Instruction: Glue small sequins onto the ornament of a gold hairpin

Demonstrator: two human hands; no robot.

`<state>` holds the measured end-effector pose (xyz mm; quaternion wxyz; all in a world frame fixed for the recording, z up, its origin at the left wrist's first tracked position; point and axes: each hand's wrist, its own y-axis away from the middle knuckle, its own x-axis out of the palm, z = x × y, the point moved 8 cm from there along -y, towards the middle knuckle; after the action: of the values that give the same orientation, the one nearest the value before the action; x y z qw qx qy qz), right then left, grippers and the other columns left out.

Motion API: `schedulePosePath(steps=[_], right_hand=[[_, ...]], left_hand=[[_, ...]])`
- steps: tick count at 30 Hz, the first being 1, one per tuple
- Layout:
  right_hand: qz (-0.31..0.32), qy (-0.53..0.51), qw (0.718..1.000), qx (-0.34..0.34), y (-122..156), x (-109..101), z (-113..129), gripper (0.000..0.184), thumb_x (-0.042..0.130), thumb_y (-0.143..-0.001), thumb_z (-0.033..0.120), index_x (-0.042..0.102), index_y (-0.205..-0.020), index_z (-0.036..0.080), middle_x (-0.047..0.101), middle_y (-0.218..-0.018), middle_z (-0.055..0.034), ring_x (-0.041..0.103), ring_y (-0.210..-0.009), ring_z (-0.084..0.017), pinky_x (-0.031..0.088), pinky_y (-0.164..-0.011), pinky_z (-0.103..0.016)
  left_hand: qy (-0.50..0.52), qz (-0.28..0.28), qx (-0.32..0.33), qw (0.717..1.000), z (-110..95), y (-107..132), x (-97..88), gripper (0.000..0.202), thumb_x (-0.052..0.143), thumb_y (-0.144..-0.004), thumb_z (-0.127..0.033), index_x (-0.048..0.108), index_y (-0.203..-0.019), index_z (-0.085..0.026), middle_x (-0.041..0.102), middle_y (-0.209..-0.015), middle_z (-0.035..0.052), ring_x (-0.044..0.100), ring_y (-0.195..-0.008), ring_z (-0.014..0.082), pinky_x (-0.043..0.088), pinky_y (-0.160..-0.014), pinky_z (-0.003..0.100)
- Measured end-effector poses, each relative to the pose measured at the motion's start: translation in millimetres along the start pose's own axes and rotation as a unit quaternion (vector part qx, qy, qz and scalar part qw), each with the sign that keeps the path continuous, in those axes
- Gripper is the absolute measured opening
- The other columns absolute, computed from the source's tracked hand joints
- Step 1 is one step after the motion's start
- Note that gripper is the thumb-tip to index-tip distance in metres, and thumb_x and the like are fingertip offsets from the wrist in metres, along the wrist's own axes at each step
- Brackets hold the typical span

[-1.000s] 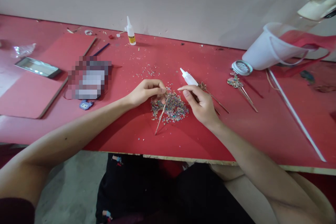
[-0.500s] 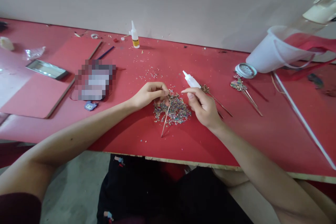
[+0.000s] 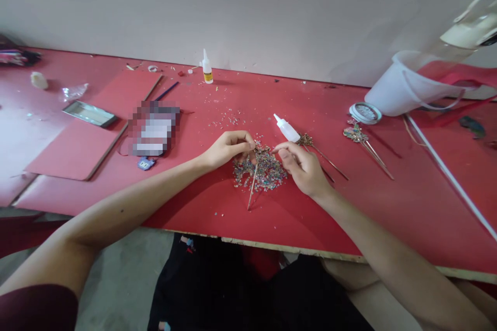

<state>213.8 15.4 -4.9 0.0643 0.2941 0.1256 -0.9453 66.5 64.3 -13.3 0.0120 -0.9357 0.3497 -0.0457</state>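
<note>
My left hand [image 3: 232, 151] pinches the ornate head of a metal hairpin [image 3: 253, 186] between thumb and fingers. The pin's long prong slants down toward the table's front edge. Close on the other side of its head is my right hand [image 3: 302, 165], fingers curled and index fingertip near the ornament; anything between thumb and finger is too small to make out. Beneath both hands spreads a pile of small shiny multicoloured flakes [image 3: 267, 173]. A white glue bottle [image 3: 287, 130] lies just beyond my right hand, beside more metal hairpins [image 3: 330, 160].
At the right, a decorated hairpin [image 3: 355, 133] rests by a round lid [image 3: 365, 113] and a white bucket [image 3: 399, 85]. A second glue bottle [image 3: 207, 70] stands near the wall. Leftward are a pixelated phone-like object [image 3: 153, 132], a shallow tray [image 3: 89, 114] and a red board [image 3: 73, 147].
The whole view has shifted, so everything sits lower and mostly further right. My right index fingertip has come slightly down, nearer the hairpin's head. My left hand keeps its hold.
</note>
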Motion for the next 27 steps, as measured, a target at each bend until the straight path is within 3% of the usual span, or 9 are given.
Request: schedulePosePath(steps=[3, 7, 12, 27], right_hand=[[-0.009, 0.012, 1.000, 0.004, 0, 1, -1, 0.027, 0.055, -0.089, 0.046, 0.061, -0.095, 0.020, 0.049, -0.059, 0.0036, 0.043, -0.052, -0.009, 0.034, -0.051, -0.024], [-0.015, -0.020, 1.000, 0.000, -1, 2, 0, 0.025, 0.056, -0.088, 0.044, 0.062, -0.088, 0.019, 0.061, -0.073, -0.0012, 0.054, -0.064, -0.012, 0.042, -0.060, -0.024], [-0.001, -0.053, 0.998, 0.020, 0, 5, 0, 0.027, 0.054, -0.090, 0.044, 0.062, -0.087, 0.019, 0.057, -0.066, 0.0013, 0.048, -0.057, -0.010, 0.037, -0.054, -0.023], [0.034, -0.087, 0.995, 0.016, 1, 12, 14, 0.023, 0.054, -0.090, 0.039, 0.060, -0.080, 0.020, 0.050, -0.066, 0.0028, 0.041, -0.058, -0.008, 0.034, -0.055, -0.024]], left_hand=[[0.005, 0.002, -0.006, 1.000, 2, 0, -0.1, 0.015, 0.058, -0.082, -0.027, 0.054, -0.077, -0.013, 0.070, -0.064, 0.0043, 0.049, -0.047, 0.0058, 0.039, -0.048, 0.019], [-0.009, 0.009, -0.009, 1.000, 1, 1, 1.2, 0.016, 0.057, -0.083, -0.027, 0.054, -0.076, -0.013, 0.070, -0.066, 0.0042, 0.048, -0.046, 0.0053, 0.038, -0.048, 0.019], [-0.018, 0.020, -0.002, 1.000, -1, 3, 2.1, 0.015, 0.057, -0.084, -0.026, 0.054, -0.077, -0.013, 0.070, -0.067, 0.0046, 0.049, -0.049, 0.0054, 0.040, -0.050, 0.019], [-0.048, 0.046, -0.032, 0.997, 0, 4, 7.8, 0.016, 0.057, -0.085, -0.028, 0.057, -0.083, -0.012, 0.068, -0.070, 0.0034, 0.050, -0.052, 0.0058, 0.041, -0.052, 0.019]])
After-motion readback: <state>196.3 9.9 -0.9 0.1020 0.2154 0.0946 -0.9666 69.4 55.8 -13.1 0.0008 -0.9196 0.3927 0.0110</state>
